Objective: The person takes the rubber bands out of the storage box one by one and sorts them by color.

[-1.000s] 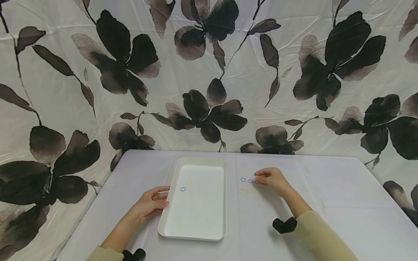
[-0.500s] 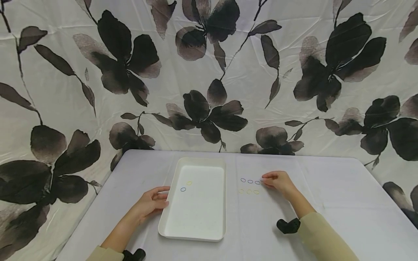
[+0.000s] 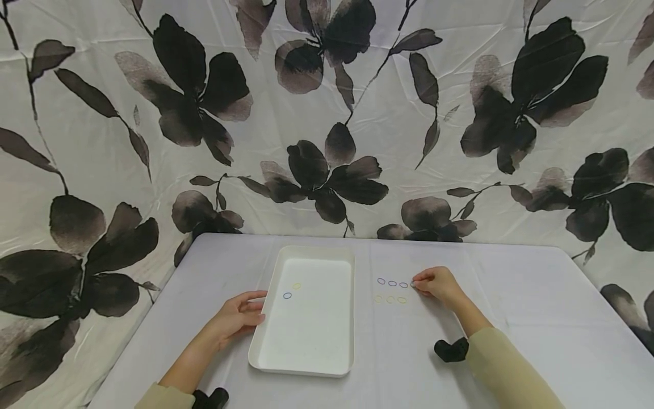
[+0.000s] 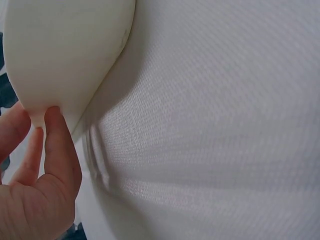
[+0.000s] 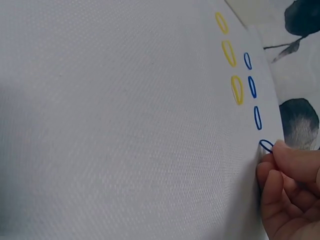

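At the right end of a row of blue rubber bands (image 3: pixel 392 283), my right hand (image 3: pixel 438 285) pinches another thin blue rubber band (image 5: pixel 266 145) between thumb and fingertips, low over the cloth. Whether that band touches the cloth is hard to tell. Nearer me lies a matching row of yellow rubber bands (image 3: pixel 390 299). My left hand (image 3: pixel 236 319) holds the left rim of the white tray (image 3: pixel 255 347), its thumb against the outer wall in the left wrist view. Inside the tray lie one blue band (image 3: pixel 287 295) and one yellow band (image 3: pixel 297 286), apart from each other.
A white cloth (image 3: pixel 511 295) covers the table. Behind its far edge hangs a floral curtain (image 3: pixel 327 113). Black devices are strapped at both wrists, the right one (image 3: pixel 452 350) just above the table.
My right hand has moved right, from over the third blue band to just past the row's end, uncovering bands in both rows. My left hand and the tray keep their places.
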Demonstrator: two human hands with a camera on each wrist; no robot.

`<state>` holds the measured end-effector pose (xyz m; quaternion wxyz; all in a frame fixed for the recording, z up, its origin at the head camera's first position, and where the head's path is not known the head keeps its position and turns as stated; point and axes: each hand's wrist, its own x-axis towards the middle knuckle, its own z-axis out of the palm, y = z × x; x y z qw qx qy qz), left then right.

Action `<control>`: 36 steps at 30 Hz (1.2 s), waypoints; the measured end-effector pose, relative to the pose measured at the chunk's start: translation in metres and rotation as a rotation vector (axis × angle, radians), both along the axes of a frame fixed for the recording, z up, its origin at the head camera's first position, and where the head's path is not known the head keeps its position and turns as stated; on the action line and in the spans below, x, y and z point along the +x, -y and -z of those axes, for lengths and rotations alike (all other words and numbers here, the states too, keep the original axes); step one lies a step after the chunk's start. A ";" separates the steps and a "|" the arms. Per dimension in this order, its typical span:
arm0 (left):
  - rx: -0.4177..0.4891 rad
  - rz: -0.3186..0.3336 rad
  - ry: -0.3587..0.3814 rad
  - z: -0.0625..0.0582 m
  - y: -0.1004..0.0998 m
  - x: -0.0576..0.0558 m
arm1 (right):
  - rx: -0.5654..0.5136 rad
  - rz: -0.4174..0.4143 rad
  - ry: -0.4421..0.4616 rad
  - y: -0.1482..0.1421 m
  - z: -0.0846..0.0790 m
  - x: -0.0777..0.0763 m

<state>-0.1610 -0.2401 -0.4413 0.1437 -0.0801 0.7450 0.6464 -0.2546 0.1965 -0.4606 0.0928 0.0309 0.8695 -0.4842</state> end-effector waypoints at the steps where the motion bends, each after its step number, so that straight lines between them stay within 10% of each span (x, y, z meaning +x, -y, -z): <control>1: 0.002 0.001 0.000 0.000 0.000 0.000 | 0.009 -0.002 0.003 0.000 -0.001 0.000; 12: -0.012 -0.002 0.002 0.000 0.000 -0.001 | 0.097 -0.030 0.047 -0.003 -0.011 -0.005; 36: 0.003 0.022 -0.005 0.001 0.001 -0.001 | -0.085 -0.127 0.062 0.051 -0.041 -0.018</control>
